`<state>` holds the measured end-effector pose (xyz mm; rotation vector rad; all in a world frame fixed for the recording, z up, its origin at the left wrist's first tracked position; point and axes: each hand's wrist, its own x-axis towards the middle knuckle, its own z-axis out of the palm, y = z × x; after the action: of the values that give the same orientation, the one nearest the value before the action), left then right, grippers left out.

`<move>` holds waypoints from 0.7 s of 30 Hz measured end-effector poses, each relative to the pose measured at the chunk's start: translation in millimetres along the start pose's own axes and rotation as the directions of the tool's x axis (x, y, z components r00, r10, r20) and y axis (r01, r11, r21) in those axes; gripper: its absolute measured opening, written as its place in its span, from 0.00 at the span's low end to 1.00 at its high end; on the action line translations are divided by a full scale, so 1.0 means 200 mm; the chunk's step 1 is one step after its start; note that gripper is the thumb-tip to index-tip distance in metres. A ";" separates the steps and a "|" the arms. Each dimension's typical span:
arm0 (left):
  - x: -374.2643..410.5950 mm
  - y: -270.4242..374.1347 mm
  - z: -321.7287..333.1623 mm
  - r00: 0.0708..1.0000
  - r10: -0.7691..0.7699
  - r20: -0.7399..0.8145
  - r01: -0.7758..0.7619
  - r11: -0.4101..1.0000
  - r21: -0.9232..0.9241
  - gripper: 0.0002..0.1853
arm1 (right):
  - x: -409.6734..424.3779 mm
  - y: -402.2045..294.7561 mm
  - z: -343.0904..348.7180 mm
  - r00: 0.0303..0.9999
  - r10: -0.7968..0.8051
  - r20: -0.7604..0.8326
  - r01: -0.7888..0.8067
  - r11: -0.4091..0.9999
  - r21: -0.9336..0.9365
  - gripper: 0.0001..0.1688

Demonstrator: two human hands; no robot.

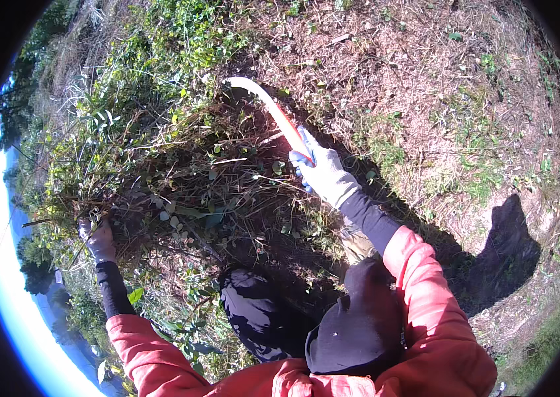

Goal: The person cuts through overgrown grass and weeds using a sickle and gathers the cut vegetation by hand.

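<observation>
My right hand [323, 171], in a white and blue work glove, is closed on the red handle of a sickle-like tool [280, 116]. The tool reaches up and left, and its pale curved end touches the upper edge of a heap of cut vines and stalks [200, 173]. At the heap's left end is my left hand [98, 238], gloved too, among the stems; its fingers are partly hidden by leaves, and it appears to grip some of them.
Leafy green plants [180, 39] grow on the slope above the heap. Dry ground with cut straw [409, 74] spreads to the right. My knees in dark trousers [260, 317] are below the heap, a boot [356, 243] beside them. Trees [36, 263] stand far left.
</observation>
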<state>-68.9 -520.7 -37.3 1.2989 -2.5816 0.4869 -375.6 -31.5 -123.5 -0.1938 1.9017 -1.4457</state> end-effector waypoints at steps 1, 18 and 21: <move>0.05 -0.17 0.06 0.994 -0.096 0.059 0.093 0.994 0.053 0.24 | 0.01 0.01 0.01 0.997 -0.070 -0.018 0.065 0.977 -0.201 0.37; -0.79 -1.02 0.30 0.740 0.259 0.621 -0.510 0.818 0.267 0.27 | -0.11 -0.10 -0.06 0.973 0.061 -0.224 0.042 0.902 0.430 0.33; -0.92 -1.24 0.14 0.538 0.566 0.624 -0.799 0.579 0.164 0.27 | -0.24 -0.09 -0.04 0.985 0.099 -0.142 -0.039 0.926 0.375 0.29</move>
<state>239.2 -534.0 -74.9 0.3493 -3.6012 1.0290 -351.4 -7.1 -85.1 0.1722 1.6952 -1.7827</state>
